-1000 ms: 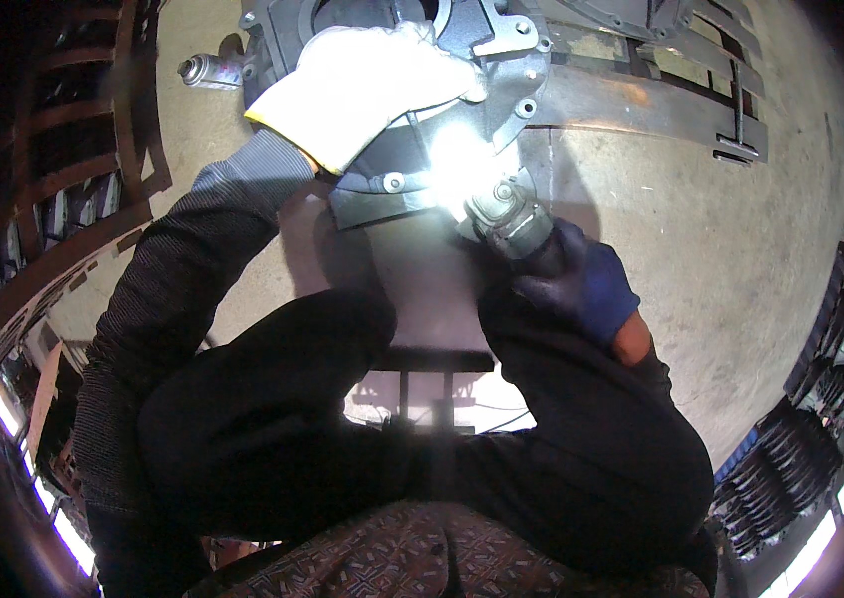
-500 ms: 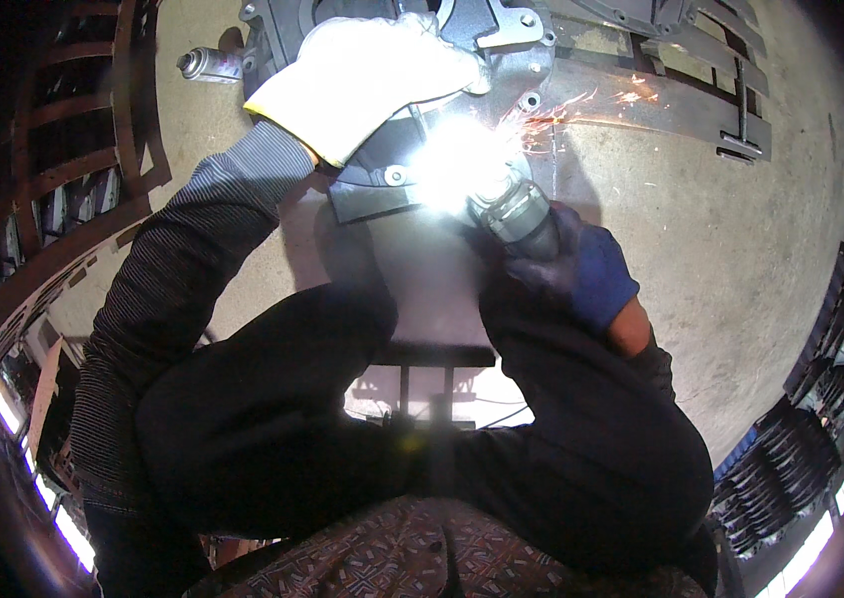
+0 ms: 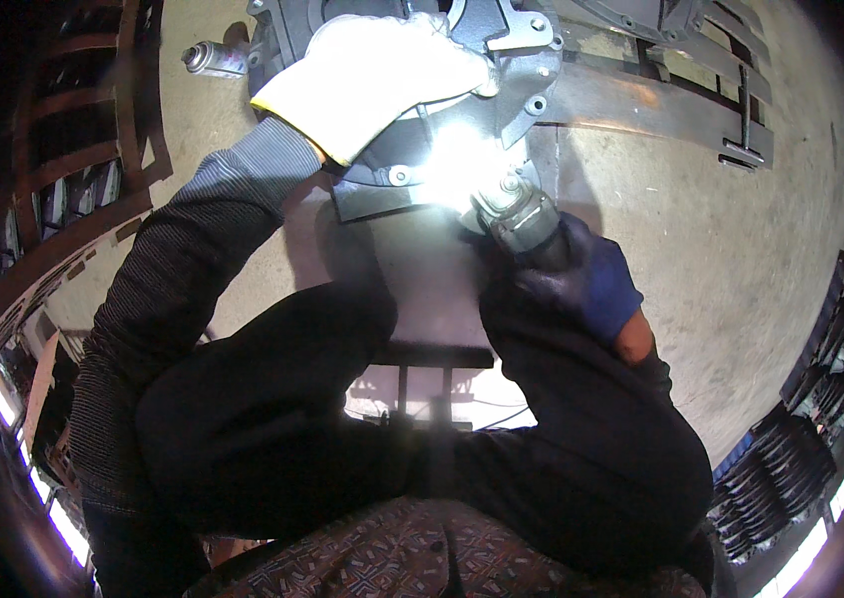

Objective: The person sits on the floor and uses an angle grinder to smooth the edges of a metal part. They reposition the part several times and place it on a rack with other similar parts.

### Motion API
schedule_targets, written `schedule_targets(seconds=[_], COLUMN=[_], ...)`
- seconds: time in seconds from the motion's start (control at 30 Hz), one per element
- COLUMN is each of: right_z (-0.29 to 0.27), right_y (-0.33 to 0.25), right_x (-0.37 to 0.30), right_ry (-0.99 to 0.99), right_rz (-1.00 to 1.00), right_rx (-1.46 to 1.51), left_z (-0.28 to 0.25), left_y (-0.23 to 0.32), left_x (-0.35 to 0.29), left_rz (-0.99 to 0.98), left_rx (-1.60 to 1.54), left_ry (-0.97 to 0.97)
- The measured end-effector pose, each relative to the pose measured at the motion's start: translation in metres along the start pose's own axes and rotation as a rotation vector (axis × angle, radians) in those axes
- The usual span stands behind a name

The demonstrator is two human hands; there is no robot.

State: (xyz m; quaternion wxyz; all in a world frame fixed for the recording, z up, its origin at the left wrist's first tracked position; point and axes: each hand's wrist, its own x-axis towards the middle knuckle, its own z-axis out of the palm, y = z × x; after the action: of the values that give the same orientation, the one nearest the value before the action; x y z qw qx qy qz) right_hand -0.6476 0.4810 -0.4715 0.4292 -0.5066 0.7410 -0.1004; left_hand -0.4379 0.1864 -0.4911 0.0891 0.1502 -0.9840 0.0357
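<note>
My right hand [image 3: 581,269], in a dark blue glove, is wrapped round an angle grinder [image 3: 520,214]. Its head meets the near edge of a large dark metal casting [image 3: 377,164], where white glare hides the disc and the contact point. On top of the casting lies my left hand [image 3: 382,75] in a white glove with a yellow cuff edge. Its fingers bend over a raised part beside a grey metal bracket [image 3: 517,30]; strong light washes out their detail.
A spray can [image 3: 215,59] lies left of the casting. Flat metal beams [image 3: 621,95] and another dark casting [image 3: 631,12] are at the back right. Rusty brown racks [image 3: 73,100] line the left, and stacked dark metal parts [image 3: 771,483] the lower right. Concrete floor [image 3: 731,269] lies between.
The orange sparks that flew rightward from the grinder are gone, and the glare is smaller. The grinder and my right hand have shifted slightly right and down; my left hand stays on the casting.
</note>
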Motion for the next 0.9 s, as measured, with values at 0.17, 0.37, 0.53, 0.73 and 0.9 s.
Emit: schedule_targets(seconds=[0.17, 0.37, 0.53, 0.73, 0.9], right_z=[-0.001, -0.001, 0.0, 0.0, 0.001], right_y=[-0.011, -0.01, 0.002, 0.008, -0.006], right_x=[0.008, 0.006, -0.01, -0.008, 0.007], right_ry=[0.001, 0.006, -0.041, -0.029, 0.008], right_rz=[0.002, 0.017, 0.024, 0.002, -0.032], right_rx=[0.013, -0.031, -0.034, -0.011, 0.025], left_z=[0.007, 0.01, 0.009, 0.015, 0.025], left_y=[-0.004, -0.005, -0.006, -0.007, -0.019], left_x=[-0.002, -0.002, 0.001, -0.001, 0.001], left_rz=[0.009, 0.029, 0.048, 0.046, -0.015], left_rx=[-0.089, 0.023, 0.106, 0.182, 0.167], left_ry=[0.027, 0.004, -0.011, -0.144, -0.171])
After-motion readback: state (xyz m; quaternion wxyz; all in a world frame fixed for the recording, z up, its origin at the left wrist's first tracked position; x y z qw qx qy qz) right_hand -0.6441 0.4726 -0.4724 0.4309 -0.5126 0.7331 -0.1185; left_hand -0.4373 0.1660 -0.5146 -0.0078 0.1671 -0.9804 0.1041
